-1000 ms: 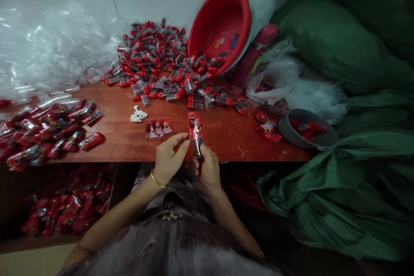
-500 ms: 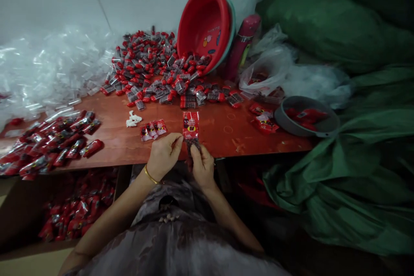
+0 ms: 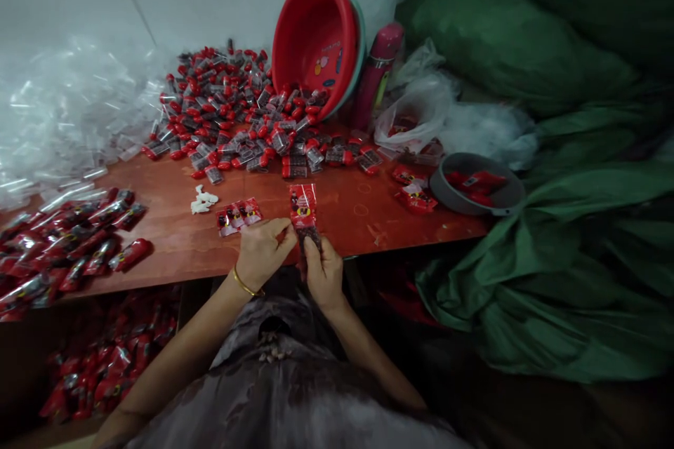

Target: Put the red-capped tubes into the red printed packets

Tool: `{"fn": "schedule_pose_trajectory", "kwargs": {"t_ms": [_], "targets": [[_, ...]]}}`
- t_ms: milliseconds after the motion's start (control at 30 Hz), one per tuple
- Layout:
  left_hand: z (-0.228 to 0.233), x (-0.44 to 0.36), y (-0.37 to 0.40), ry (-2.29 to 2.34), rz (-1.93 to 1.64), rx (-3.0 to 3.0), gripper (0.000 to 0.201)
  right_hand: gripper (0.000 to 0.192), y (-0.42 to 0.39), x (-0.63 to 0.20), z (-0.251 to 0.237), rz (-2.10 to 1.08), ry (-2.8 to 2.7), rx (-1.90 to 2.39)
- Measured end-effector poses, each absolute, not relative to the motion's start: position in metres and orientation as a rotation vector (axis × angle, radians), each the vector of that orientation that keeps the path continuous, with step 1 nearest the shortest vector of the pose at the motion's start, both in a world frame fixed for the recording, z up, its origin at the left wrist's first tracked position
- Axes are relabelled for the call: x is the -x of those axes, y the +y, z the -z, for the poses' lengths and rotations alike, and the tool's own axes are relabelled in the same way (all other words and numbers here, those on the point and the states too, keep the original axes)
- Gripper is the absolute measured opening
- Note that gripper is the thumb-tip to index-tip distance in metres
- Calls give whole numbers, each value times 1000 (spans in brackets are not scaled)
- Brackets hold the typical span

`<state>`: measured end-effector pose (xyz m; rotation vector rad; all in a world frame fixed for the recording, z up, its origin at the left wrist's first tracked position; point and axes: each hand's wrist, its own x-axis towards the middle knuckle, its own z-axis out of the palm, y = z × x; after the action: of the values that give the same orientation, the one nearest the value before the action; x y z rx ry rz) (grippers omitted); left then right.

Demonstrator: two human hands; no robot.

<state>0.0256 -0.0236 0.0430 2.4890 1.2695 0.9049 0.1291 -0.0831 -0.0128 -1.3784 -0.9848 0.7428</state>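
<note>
A red printed packet with a clear top edge stands in front of me, its lower part dark. My right hand grips this lower part between thumb and fingers. My left hand, with a gold bangle at the wrist, is closed in a pinch at the packet's left edge. Just beyond the left hand, several small red sachets lie overlapping on the table. White crumpled scraps rest left of them.
Small red-capped clear containers spill from a tilted red basin. Filled red packets lie left on the red-brown table, more in a box below. Clear plastic sleeves, a pink flask and a grey bowl stand around.
My view has turned slightly right, so the table's things sit further left in the picture. Both hands keep about the same hold at the packet.
</note>
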Motion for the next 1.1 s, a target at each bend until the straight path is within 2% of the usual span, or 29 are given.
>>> {"fn": "schedule_pose_trajectory", "kwargs": {"t_ms": [167, 267, 400, 600, 733, 833, 967, 1100], "targets": [[-24, -26, -37, 1157, -875, -2342, 21, 32, -68, -135, 1, -662, -944, 1378], [-20, -19, -31, 1216, -887, -2025, 23, 36, -66, -130, 4, -878, -942, 1295], [-23, -8, -11, 1063, -959, -1610, 27, 37, -69, -117, 13, -1088, -854, 1214], [-36, 1, -10, 1079, -863, -1856, 37, 35, -72, -109, 14, -1128, -825, 1211], [-40, 3, -17, 1032, -904, -2005, 32, 35, -75, -109, 13, -1087, -861, 1231], [-35, 0, -13, 1009, -937, -1878, 30, 32, -75, -111, 16, -1036, -957, 1228], [-23, -4, 0, 911, -937, -1707, 32, 28, -64, -120, 24, -776, -1212, 1314], [-6, -6, 10, 1022, -986, -1795, 29, 31, -43, -138, 35, -449, -1490, 1487]]}}
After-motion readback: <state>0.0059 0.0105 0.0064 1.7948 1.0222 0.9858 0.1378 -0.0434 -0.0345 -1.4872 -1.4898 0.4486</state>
